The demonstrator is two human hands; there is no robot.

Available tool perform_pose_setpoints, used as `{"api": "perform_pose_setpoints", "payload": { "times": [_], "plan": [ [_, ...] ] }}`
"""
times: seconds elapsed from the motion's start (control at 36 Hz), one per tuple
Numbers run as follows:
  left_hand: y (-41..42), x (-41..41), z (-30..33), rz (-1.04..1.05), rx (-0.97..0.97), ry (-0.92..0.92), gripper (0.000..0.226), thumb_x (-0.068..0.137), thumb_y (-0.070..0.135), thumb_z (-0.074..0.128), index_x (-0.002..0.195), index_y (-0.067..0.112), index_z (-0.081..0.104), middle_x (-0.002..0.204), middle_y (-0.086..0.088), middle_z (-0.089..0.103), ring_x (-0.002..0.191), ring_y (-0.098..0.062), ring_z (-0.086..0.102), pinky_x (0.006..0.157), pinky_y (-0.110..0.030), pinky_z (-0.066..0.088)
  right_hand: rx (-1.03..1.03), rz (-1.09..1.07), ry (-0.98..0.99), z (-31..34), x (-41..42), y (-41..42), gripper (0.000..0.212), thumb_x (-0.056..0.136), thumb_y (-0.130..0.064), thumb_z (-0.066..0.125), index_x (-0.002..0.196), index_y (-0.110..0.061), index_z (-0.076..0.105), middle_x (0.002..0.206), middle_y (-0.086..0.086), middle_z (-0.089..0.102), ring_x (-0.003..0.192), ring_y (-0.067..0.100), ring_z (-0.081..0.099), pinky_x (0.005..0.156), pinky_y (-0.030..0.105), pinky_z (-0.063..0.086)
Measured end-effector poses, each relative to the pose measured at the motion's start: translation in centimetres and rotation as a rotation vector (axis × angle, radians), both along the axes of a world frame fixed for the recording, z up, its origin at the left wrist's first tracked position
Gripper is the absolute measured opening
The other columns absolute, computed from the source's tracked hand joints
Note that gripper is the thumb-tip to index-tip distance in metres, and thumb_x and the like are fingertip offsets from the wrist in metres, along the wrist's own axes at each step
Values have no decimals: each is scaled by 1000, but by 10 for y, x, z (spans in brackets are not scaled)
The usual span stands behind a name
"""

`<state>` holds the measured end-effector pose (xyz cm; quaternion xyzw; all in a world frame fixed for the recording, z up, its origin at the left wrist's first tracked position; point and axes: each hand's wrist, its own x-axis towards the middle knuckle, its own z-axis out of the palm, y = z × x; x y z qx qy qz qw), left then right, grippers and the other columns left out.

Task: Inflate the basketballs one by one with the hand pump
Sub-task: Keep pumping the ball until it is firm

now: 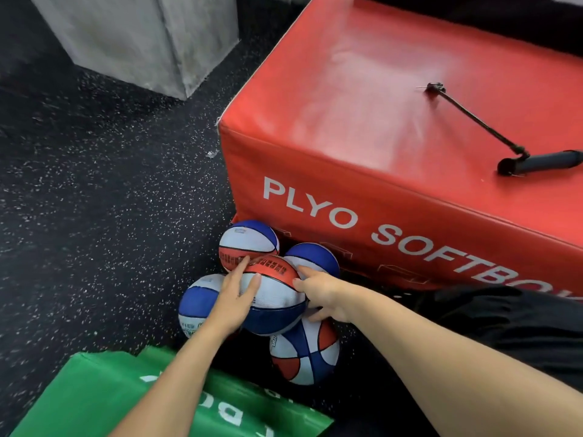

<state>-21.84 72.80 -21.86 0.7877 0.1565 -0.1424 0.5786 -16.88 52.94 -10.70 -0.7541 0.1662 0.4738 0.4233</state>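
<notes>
1. Both hands, left (235, 299) and right (318, 298), fingers curled round my top ball (273, 298), lifting it for inflating.
2. Four balls beneath, floor pile.
3. Pump (536, 164) idle on red box (362, 105), two o'clock.

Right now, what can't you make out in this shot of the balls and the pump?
Head view only:
- Pump: handle end cut off by the right edge.
- Held ball: valve not visible; left hand and right hand cover its sides.
- Ball print: too blurred to read.
- Green box: lettering cut off by the bottom edge.
</notes>
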Motion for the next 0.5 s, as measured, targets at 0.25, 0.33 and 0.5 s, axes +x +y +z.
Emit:
{"api": "perform_pose_setpoints", "payload": {
  "times": [0.25,0.33,0.5],
  "plan": [
    [-6,-5,35,15,41,-78,63,102,57,51,160,39,35,165,4,32,152,-9,30,124,-33,25,87,-43,-140,23,-4,-7,64,107,-44,57,164,-32,30,163,0,39,145,30,44,112,47,44],
    [-13,0,62,34,46,-159,68,100,64,52,160,34,37,165,6,34,153,-9,29,128,-39,25,147,-77,-239,38,-3,-10,58,105,-42,62,157,-28,41,152,0,52,122,16,61,98,29,55],
    [-46,18,135,-6,53,-373,52,106,41,55,156,37,41,154,22,40,148,-1,33,127,-35,26,255,-148,-515,100,-2,-33,43,105,-38,62,147,-29,53,138,-1,60,128,15,59,113,42,48]
  ]
}}
